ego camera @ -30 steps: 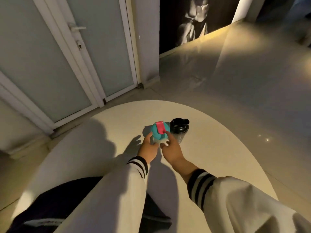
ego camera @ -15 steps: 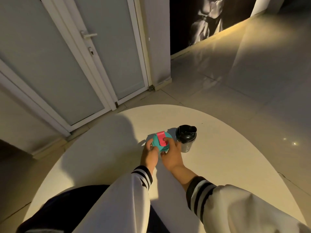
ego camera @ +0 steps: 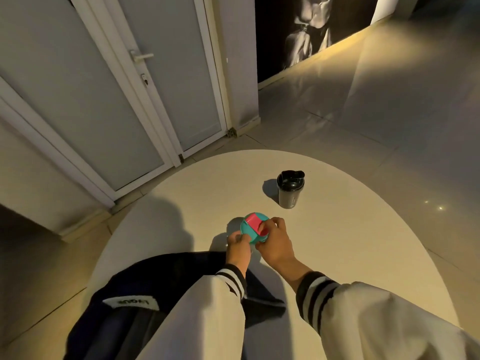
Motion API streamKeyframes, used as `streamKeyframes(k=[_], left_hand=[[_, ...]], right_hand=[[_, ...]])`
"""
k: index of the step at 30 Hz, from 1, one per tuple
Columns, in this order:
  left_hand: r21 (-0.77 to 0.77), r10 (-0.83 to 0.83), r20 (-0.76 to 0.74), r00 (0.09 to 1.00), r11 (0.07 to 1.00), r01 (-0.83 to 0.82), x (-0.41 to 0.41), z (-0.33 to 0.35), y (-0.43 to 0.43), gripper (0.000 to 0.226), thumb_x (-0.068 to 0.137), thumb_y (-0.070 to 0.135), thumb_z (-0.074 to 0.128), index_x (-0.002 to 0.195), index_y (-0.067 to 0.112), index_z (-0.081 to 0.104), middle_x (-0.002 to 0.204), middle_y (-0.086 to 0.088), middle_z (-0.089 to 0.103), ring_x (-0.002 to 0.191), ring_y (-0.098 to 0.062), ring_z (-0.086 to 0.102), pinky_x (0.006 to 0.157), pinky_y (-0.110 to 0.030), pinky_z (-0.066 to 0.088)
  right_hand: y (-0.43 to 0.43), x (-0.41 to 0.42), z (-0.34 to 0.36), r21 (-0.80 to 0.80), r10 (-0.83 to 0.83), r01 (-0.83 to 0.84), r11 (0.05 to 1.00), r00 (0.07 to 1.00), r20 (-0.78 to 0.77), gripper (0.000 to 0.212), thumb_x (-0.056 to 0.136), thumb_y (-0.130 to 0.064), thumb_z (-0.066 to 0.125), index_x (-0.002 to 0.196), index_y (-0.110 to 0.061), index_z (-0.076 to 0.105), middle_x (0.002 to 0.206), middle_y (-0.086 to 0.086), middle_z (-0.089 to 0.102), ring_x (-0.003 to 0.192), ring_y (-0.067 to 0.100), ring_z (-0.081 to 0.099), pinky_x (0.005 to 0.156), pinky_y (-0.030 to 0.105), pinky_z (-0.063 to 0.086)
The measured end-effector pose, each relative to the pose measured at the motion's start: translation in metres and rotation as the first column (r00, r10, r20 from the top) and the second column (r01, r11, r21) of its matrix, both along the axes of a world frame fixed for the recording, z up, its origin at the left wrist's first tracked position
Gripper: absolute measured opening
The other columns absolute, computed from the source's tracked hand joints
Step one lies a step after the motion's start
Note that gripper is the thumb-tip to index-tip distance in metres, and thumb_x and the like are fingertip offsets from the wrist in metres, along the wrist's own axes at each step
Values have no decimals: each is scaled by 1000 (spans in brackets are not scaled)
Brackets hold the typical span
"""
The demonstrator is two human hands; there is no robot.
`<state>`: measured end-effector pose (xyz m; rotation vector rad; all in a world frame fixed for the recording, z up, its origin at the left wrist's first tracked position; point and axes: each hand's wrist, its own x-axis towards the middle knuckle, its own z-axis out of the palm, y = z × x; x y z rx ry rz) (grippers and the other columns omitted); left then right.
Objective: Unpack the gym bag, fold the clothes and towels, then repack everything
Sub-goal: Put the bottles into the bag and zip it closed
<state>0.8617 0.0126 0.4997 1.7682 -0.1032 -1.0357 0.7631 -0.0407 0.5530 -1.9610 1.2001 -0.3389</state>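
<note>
A bottle with a teal lid and a pink flip cap [ego camera: 252,226] is held over the round cream table [ego camera: 350,250]. My left hand [ego camera: 238,246] grips its body from the left, and the body itself is hidden. My right hand [ego camera: 275,242] pinches the lid and pink cap from the right. The dark gym bag [ego camera: 145,302] with a white label lies at the table's near left edge, partly under my left sleeve. A black-lidded shaker cup [ego camera: 288,190] stands upright farther back on the table, apart from both hands.
White-framed frosted doors [ego camera: 109,105] stand close beyond the table's left side. Tiled floor [ego camera: 389,113] stretches to the right and back. A dark wall poster [ego camera: 306,32] hangs at the far end.
Both hands have drawn the teal-lidded bottle back toward me, away from the shaker cup. My right hand shifted onto the lid and pink cap.
</note>
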Motion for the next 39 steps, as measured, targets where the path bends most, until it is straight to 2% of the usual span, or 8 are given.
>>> streamKeyframes(k=[3, 7, 10, 17, 25, 31, 36, 39], left_hand=[[26, -60, 6, 998, 998, 60, -20, 23, 39, 33, 94, 25, 53, 126, 19, 53, 103, -9, 65, 92, -25, 63, 91, -45, 52], [26, -151, 42, 988, 988, 150, -48, 34, 95, 32, 84, 41, 56, 114, 31, 55, 108, -6, 68, 101, -26, 66, 99, -49, 52], [3, -216, 71, 974, 976, 216, -61, 37, 129, 30, 90, 32, 62, 119, 28, 57, 106, -5, 70, 100, -24, 67, 98, -47, 53], [-30, -302, 164, 939, 950, 311, -74, 70, 185, 22, 102, 13, 54, 123, 20, 56, 105, 1, 66, 99, -18, 67, 71, -18, 49], [162, -409, 384, 828, 912, 376, -81, 68, 229, 32, 98, 13, 55, 103, 44, 58, 128, 2, 61, 125, -24, 54, 106, -35, 45], [509, -452, 362, 815, 829, 233, -79, 57, 249, 45, 93, 27, 64, 133, 43, 51, 163, -4, 8, 148, -33, 12, 122, -42, 21], [576, -545, 387, 744, 773, 266, -68, 47, 245, 57, 90, 34, 65, 142, 42, 42, 150, -1, 43, 139, -30, 38, 116, -48, 32], [580, -485, 393, 781, 790, 198, -62, 46, 238, 71, 88, 31, 68, 149, 35, 31, 150, -4, 43, 139, -30, 40, 116, -47, 31]], right_hand=[[27, -15, 9, -36, 30, -33, 999, 995, -98, 53, 77, -29, 80, 122, -14, 56, 140, 10, 46, 121, 31, 53, 97, 35, 43], [72, -44, 22, -76, -12, 5, 997, 995, -101, 42, 77, -36, 76, 98, -27, 40, 103, -7, 49, 97, 30, 49, 72, 32, 27], [101, -64, 29, -118, -31, 17, 993, 993, -115, 45, 78, -36, 77, 94, -26, 37, 100, -10, 42, 95, 27, 40, 69, 32, 27], [156, -91, 32, -32, -126, 128, 991, 991, 44, 46, 74, -33, 84, 96, -17, 46, 97, -3, 51, 91, 26, 50, 67, 31, 40], [201, -102, 33, -35, -129, 134, 990, 985, 116, 39, 80, -22, 81, 88, -17, 43, 101, 2, 51, 86, 25, 53, 74, 36, 48], [219, -123, 15, 110, -280, 262, 959, 936, 214, 36, 82, -12, 77, 95, -21, 45, 103, -3, 50, 94, 23, 56, 82, 41, 54], [214, -132, 8, 165, -275, 237, 957, 922, 272, 39, 83, -13, 76, 100, -28, 45, 107, -8, 51, 96, 15, 57, 82, 37, 55], [211, -125, 4, 193, -263, 210, 959, 911, 318, 40, 83, -13, 76, 102, -29, 45, 113, -7, 51, 102, 14, 57, 82, 33, 56]])
